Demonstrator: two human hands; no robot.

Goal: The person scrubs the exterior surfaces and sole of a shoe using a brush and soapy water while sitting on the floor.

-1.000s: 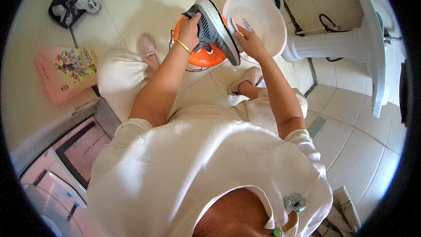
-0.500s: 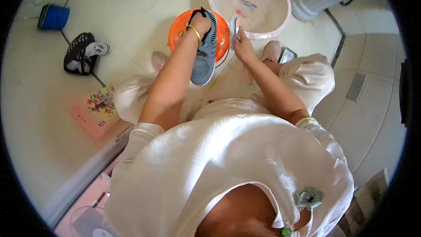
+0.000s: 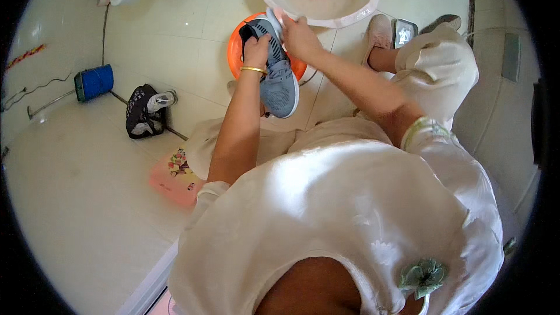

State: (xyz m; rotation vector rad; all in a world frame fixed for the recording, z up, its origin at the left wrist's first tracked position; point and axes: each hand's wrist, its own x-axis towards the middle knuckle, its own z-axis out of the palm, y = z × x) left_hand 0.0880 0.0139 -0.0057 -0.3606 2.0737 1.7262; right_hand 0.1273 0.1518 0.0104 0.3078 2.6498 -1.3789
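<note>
A grey mesh sneaker (image 3: 279, 90) with a white sole is held over an orange basin (image 3: 234, 52), its toe pointing toward me. My left hand (image 3: 256, 52) grips it at the opening, with the fingers partly inside the shoe. In my right hand (image 3: 300, 41) is a pale pink brush (image 3: 276, 18), mostly covered by the fingers. The brush is against the white sole edge near the heel; its bristles are hidden.
Just beyond stands a large pale pink washbasin (image 3: 344, 22) with cloudy water. To the left lie a black bag (image 3: 140, 123) with a shoe, a blue cylindrical object (image 3: 94, 83) and a pink flowered package (image 3: 178, 184). A small rectangular object (image 3: 403, 34) lies by my right foot.
My right hand has brought the brush from beside the shoe onto its sole edge near the heel. The sneaker is tilted more, toe to the right. The head view has shifted left.
</note>
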